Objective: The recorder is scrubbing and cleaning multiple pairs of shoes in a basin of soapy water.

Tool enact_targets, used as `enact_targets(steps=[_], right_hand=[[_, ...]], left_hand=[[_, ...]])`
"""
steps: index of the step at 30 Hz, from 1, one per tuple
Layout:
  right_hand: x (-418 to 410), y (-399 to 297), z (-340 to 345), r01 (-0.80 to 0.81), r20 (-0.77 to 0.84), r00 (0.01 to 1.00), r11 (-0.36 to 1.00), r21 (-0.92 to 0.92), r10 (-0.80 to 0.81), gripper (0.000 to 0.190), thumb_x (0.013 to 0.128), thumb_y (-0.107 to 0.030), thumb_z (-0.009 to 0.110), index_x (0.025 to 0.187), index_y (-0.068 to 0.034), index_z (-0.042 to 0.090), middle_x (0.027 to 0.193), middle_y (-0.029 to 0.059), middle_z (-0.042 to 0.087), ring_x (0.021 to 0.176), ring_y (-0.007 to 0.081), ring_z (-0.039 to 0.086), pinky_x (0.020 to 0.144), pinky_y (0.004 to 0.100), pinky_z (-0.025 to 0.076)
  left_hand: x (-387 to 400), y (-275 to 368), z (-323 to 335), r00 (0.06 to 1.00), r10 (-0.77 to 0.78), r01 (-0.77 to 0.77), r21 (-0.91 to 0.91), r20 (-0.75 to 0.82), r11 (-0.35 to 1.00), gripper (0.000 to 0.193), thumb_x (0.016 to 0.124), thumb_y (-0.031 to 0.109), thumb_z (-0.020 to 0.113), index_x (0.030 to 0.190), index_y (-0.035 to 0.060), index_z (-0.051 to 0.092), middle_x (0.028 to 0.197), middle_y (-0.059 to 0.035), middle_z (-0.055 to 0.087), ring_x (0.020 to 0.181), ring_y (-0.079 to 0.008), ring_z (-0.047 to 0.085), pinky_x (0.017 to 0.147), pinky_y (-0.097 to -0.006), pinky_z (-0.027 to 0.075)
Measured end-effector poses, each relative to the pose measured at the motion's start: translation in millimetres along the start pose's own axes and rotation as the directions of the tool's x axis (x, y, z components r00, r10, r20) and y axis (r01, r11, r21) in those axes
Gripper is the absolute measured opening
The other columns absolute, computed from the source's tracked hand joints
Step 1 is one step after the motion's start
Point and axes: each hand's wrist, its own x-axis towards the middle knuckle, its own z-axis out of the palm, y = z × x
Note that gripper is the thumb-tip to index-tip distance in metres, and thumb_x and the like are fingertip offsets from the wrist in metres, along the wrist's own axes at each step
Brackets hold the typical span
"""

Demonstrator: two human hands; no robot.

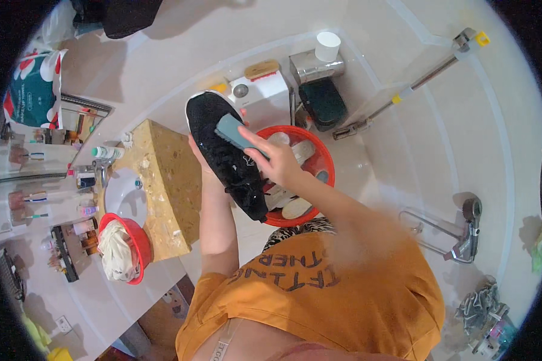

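A black sneaker with a white sole edge (207,118) is held up before me, its toe pointing away. My left hand (200,155) grips it from beneath, mostly hidden behind the shoe. In my right hand (275,158) is a grey-blue scrub brush (231,131), its bristles against the upper of the sneaker near the toe. Below them stands a red plastic basin (330,158) with several shoes in it, among them a pale one (297,208). Part of the basin is hidden by my right forearm and the sneaker.
On the left is a stone-patterned counter (162,216) with a white washbasin (126,194) and a small red basin (145,243) holding white cloth. Beyond the shoes stand a white box (271,99) bearing a wooden brush (262,69) and a dark bin (323,104). A shower fitting (469,234) is right.
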Motion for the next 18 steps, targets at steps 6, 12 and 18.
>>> enact_targets(steps=[6, 12, 18], right_hand=[[17, 3, -3, 0.099, -0.176, 0.978, 0.991, -0.086, -0.113, 0.046, 0.087, -0.008, 0.062, 0.131, -0.012, 0.051, 0.11, 0.0162, 0.064, 0.088, 0.0316, 0.066, 0.073, 0.0349, 0.052], [73, -42, -23, -0.035, -0.092, 0.995, 0.995, -0.096, 0.026, 0.044, 0.09, -0.016, 0.059, 0.133, -0.015, 0.05, 0.112, 0.0162, 0.063, 0.091, 0.035, 0.064, 0.077, 0.0373, 0.051], [7, -6, -21, -0.024, 0.008, 1.0, 1.0, 0.015, 0.024, 0.046, 0.09, -0.017, 0.058, 0.135, -0.011, 0.047, 0.123, 0.014, 0.058, 0.1, 0.0274, 0.064, 0.084, 0.0335, 0.048]], left_hand=[[7, -11, 22, 0.986, 0.03, -0.016, 0.084, -0.162, 0.996, 0.08, 0.079, 0.065, 0.049, 0.137, 0.0112, 0.04, 0.129, -0.0227, 0.05, 0.112, -0.0364, 0.055, 0.093, -0.0485, 0.048], [-4, -3, -11, 0.98, 0.098, -0.089, 0.058, -0.172, 0.994, 0.079, 0.079, 0.061, 0.052, 0.139, 0.0121, 0.039, 0.135, -0.0112, 0.048, 0.121, -0.0288, 0.05, 0.101, -0.0462, 0.042], [3, 3, -7, 0.893, 0.325, -0.262, 0.229, -0.31, 0.937, 0.078, 0.078, 0.061, 0.053, 0.138, 0.0121, 0.041, 0.135, -0.0107, 0.048, 0.12, -0.0292, 0.05, 0.1, -0.046, 0.043]])
